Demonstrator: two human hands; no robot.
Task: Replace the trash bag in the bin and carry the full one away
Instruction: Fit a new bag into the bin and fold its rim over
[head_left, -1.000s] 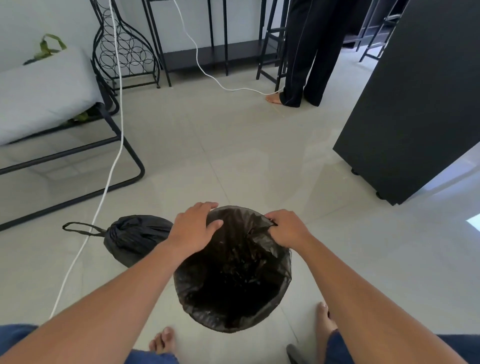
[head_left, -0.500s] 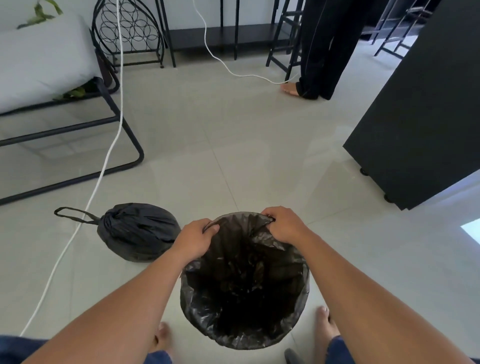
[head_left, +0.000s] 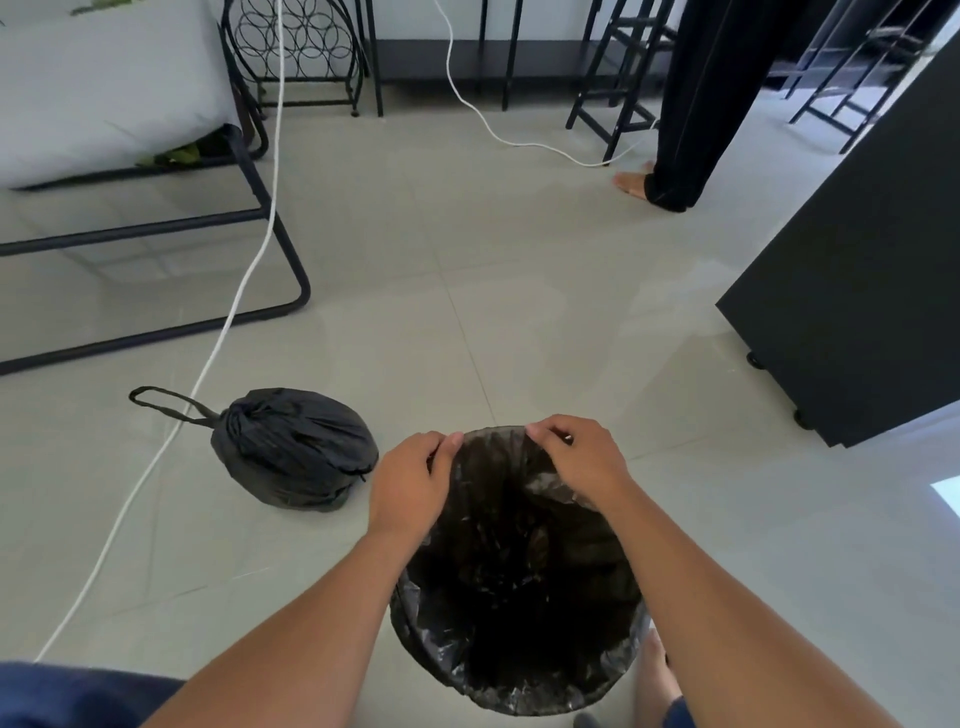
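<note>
Bin (head_left: 631, 652) holds a fresh black liner (head_left: 519, 571), both hands (head_left: 498, 467) pinching its far rim.

Both forearms are bare all the way down, no sleeves, no watch or rings that I can spot on the left hand (head_left: 410, 480) or the right hand (head_left: 584, 462). Dark blue shorts (head_left: 67, 693) show at the bottom corners, and the feet (head_left: 658, 670) are bare too.
</note>
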